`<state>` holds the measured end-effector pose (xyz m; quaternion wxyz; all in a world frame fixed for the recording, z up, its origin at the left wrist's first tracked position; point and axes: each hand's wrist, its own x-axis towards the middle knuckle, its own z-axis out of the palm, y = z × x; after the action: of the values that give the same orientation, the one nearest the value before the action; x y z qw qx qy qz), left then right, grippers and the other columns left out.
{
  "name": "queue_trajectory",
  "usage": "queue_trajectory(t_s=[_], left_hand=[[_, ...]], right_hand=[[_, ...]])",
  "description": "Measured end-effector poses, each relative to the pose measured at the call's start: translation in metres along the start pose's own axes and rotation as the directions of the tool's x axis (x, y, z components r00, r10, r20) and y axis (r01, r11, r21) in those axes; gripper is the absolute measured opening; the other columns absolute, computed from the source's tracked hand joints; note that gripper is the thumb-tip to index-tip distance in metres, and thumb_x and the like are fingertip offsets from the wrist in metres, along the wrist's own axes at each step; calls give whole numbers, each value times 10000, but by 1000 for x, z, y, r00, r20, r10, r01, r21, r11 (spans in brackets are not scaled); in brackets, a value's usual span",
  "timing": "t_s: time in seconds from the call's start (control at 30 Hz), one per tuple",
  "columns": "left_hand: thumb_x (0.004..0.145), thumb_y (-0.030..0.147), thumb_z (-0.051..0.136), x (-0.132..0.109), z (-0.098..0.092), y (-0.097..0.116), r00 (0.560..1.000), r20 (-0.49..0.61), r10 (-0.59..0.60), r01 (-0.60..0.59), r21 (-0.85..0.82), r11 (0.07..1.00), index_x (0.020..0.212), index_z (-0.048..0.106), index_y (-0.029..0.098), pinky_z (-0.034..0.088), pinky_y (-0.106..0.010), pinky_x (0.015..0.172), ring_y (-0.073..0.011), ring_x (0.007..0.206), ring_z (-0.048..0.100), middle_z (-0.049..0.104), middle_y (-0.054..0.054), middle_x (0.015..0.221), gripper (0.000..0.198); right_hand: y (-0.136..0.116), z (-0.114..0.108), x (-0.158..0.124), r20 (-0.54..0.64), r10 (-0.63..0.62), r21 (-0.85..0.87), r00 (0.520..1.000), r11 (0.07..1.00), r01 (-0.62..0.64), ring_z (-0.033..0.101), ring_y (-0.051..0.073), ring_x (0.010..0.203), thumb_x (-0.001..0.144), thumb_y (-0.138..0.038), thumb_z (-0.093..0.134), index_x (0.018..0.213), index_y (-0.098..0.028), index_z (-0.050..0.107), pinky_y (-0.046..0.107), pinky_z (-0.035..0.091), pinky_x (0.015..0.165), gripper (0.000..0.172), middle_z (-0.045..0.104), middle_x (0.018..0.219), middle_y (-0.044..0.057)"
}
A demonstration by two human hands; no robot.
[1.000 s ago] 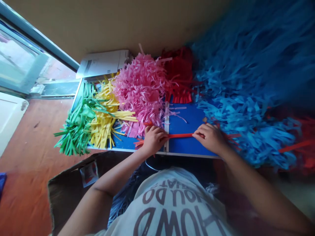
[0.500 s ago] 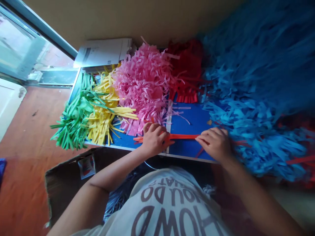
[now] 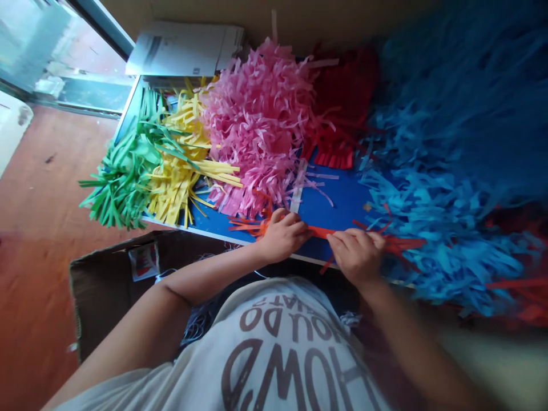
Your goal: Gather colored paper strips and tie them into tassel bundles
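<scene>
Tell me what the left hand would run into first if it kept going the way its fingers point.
The left hand points along the red paper strip to the right hand, probably its first contact, though depth is unclear.

Red paper strip (image 3: 319, 231) (blue board (image 3: 342, 200) beneath)

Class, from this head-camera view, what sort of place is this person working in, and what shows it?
Probably an indoor paper-craft workspace: heaps of fringed pink paper and blue paper lie on and beside a blue board, a cardboard box sits next to it, and a glass door stands nearby.
</scene>
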<state>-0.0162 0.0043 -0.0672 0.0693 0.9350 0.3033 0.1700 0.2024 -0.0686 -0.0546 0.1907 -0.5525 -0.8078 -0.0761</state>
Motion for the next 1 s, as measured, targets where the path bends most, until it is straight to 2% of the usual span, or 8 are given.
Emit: queue_trajectory(t_s=[0.17,0.37,0.53,0.8,1.0], left_hand=[[1019,311,519,-18,-12,-17,1000,28,4,-3,-27,1000,1006,736,322,283,-401,896,-172,925,571,755,25,954,218],[993,443,539,-23,-14,-26,977,137,-160,183,-174,968,951,762,291,311,-407,885,-183,910,581,752,-16,969,273],[963,485,567,-21,-18,-25,960,158,-229,260,-215,941,940,775,261,330,-411,882,-204,925,584,746,-40,973,306],[962,421,545,-9,-22,-21,958,160,-237,256,-108,961,820,745,217,308,-433,846,-220,888,561,715,-56,857,320],[933,360,560,1,-25,-22,952,240,-193,211,-55,976,753,712,188,313,-454,868,-224,850,555,685,-64,782,292]], right_hand=[[9,-1,-5,-23,22,35,999,999,-21,629,160,869,936,-191,642,900,-254,705,379,275,859,96,771,874,-32],[27,2,-10,117,163,235,980,954,-187,602,187,814,925,-302,658,805,-250,732,358,318,775,150,727,807,13],[34,3,-12,126,177,290,976,934,-207,611,195,809,924,-344,657,784,-252,726,355,358,772,181,712,797,10],[33,0,-4,172,205,276,964,929,-246,605,209,785,912,-345,650,722,-234,697,354,368,723,225,710,770,26],[29,0,4,224,219,243,950,931,-272,579,215,760,898,-336,640,667,-235,645,349,333,694,252,692,741,26]])
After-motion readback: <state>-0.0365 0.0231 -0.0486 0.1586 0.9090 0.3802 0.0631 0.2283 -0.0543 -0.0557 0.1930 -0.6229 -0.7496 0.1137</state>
